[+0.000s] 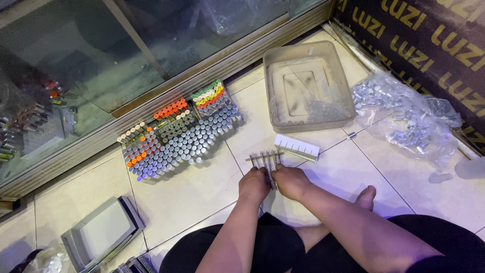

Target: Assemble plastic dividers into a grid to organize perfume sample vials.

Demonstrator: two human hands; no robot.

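Note:
My left hand (pixel 253 186) and my right hand (pixel 292 182) meet over the tiled floor, both closed on a small bundle of thin grey metal sticks (pixel 266 158) that fans out in front of them. Just beyond the sticks lies a white ribbed rectangular strip (pixel 297 147). To the left stands a packed block of small upright silver tubes (pixel 179 136), some with orange, cream, green, yellow or red caps. My bare foot (pixel 366 197) rests on the floor to the right of my hands.
A translucent plastic tub (pixel 308 86) with clear bits inside sits ahead. A clear bag of silver tubes (pixel 404 114) lies at right. One loose tube (pixel 350 135) is beside it. A grey flat device (pixel 101 232) lies at lower left. A glass display case (pixel 126 55) runs along the back.

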